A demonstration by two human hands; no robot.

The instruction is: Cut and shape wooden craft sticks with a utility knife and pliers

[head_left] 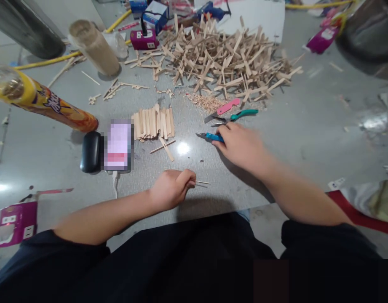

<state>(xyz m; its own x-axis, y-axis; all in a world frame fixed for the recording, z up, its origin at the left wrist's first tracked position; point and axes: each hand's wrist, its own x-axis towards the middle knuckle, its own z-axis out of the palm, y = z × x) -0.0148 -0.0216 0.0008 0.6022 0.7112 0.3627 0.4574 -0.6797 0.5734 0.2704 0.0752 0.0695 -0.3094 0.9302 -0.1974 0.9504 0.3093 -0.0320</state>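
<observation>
Left hand (171,189) pinches a thin stick (202,183), right hand (242,145) a blue tool (212,137). Beyond that tool lie green pliers (246,113), heaped sticks (225,61).

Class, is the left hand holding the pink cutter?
No, the left hand holds a thin stick, while the pink cutter lies apart.

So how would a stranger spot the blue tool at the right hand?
Start at the big heap of wooden sticks. Below it lie a pink knife and green-handled tool. Below those, touching the right hand, is the blue tool: the only blue handle of the three.
</observation>
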